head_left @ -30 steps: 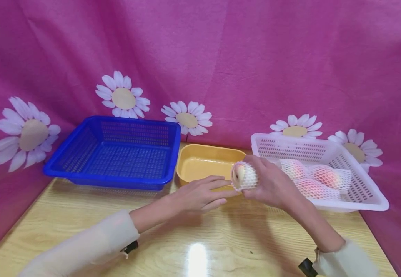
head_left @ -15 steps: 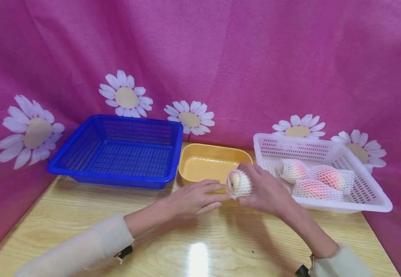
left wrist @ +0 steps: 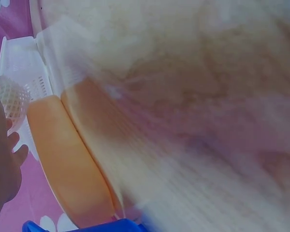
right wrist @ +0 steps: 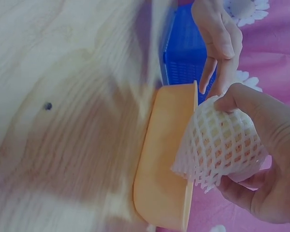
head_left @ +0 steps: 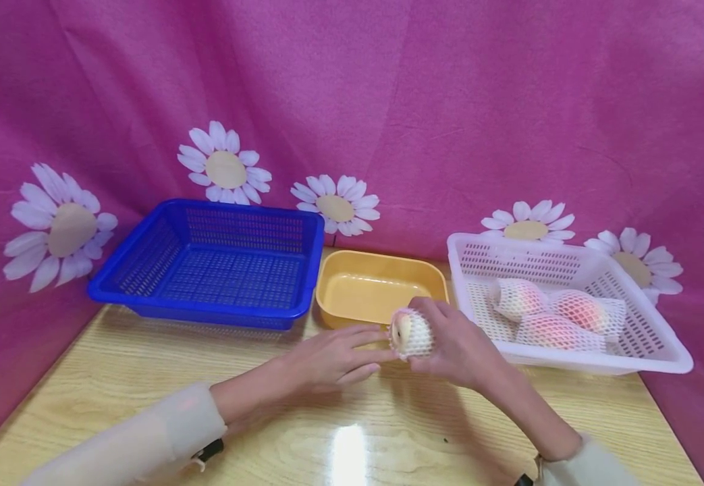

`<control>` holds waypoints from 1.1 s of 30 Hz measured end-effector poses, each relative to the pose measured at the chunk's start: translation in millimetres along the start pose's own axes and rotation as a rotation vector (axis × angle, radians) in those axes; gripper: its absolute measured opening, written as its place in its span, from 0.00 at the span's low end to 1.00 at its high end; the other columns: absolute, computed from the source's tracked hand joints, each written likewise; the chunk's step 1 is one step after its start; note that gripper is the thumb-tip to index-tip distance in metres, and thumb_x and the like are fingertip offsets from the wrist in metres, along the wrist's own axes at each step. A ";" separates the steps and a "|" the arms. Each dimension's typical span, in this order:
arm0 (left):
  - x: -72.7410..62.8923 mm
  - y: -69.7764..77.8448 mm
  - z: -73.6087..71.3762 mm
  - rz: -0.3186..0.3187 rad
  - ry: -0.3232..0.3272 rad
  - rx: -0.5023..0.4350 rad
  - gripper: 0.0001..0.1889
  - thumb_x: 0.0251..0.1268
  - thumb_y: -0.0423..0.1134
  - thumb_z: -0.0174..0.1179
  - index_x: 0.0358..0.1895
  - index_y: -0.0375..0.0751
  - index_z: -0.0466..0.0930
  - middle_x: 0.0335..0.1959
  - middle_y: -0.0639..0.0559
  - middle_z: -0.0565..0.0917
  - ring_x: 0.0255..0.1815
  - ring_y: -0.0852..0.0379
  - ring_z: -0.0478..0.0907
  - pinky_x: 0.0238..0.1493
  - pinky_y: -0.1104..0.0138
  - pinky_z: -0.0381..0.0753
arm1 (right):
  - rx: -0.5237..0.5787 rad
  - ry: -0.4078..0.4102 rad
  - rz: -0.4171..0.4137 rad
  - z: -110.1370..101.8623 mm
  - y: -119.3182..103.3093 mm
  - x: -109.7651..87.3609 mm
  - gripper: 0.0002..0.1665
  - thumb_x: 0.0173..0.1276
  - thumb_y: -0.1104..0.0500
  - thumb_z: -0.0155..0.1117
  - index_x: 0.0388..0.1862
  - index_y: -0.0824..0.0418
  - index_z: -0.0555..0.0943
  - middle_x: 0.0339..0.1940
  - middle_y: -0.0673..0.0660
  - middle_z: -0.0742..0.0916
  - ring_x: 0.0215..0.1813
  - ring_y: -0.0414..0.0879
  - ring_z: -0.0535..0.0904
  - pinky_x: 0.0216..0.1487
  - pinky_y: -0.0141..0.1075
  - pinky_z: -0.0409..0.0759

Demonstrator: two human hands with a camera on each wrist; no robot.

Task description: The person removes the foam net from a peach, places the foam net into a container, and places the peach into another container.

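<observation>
Nearest, on the basin's near side, the wood-grain table (head_left: pixel 279 439) is being crossed by two pale sleeves (head_left: pixel 133 432), and a dark speck (head_left: pixel 445 440) is being shown on its surface. From the near left of the basin, the left forearm is being extended inward, and the left hand (head_left: pixel 339 354) is being held back uppermost before the basin's near rim, its fingers being stretched out and slightly spread. Their tips are being brought right to the end of a foam-netted fruit (head_left: pixel 415 335); whether it is being touched cannot be told. The fruit is being held sideways by the near rim, right of the basin's middle. It is being gripped by the right hand (head_left: pixel 449 341), thumb and fingers being curled round the net, the forearm being angled in from the basin's near right. Beyond them the yellow basin (head_left: pixel 364 287) is being flanked by a blue basket (head_left: pixel 206 314) at its left and a white basket (head_left: pixel 570 358) at its right, where three netted fruits (head_left: pixel 552 331) are being held. Behind the basin, a magenta daisy-print curtain (head_left: pixel 424 135) is being hung.
</observation>
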State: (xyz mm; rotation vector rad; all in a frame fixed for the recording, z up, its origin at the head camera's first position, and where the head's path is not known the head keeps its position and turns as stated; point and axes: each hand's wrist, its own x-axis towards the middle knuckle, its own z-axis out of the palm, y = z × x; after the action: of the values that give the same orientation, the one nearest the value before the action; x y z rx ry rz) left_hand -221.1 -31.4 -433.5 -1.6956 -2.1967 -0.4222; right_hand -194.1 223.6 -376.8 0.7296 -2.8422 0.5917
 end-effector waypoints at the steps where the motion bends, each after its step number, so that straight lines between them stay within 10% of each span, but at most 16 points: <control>1: -1.5 0.9 0.0 -0.011 -0.006 -0.004 0.20 0.80 0.44 0.47 0.68 0.49 0.76 0.67 0.44 0.75 0.69 0.48 0.69 0.71 0.60 0.64 | -0.002 -0.001 0.003 1.4 -0.7 -0.3 0.45 0.38 0.50 0.78 0.60 0.50 0.72 0.43 0.52 0.81 0.36 0.44 0.76 0.31 0.35 0.77; 26: -31.8 11.3 8.5 -0.106 -0.090 -0.036 0.20 0.80 0.48 0.46 0.69 0.55 0.75 0.69 0.48 0.73 0.70 0.50 0.68 0.70 0.62 0.65 | -0.038 -0.058 0.054 40.5 -11.2 -7.1 0.48 0.40 0.46 0.79 0.63 0.51 0.71 0.47 0.57 0.83 0.36 0.48 0.79 0.29 0.36 0.78; 33: -38.6 8.5 11.9 -0.037 -0.005 -0.009 0.20 0.81 0.46 0.43 0.67 0.50 0.78 0.66 0.45 0.76 0.66 0.50 0.72 0.67 0.62 0.69 | -0.008 -0.068 0.076 50.2 -13.7 -7.4 0.47 0.39 0.46 0.78 0.62 0.49 0.72 0.46 0.55 0.82 0.36 0.45 0.77 0.28 0.35 0.77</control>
State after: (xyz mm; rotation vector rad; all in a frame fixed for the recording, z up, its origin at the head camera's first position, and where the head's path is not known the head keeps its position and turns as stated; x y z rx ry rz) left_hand -204.8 -57.8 -460.7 -1.6646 -2.2356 -0.4380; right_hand -183.1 195.2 -419.7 0.6550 -2.9450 0.5769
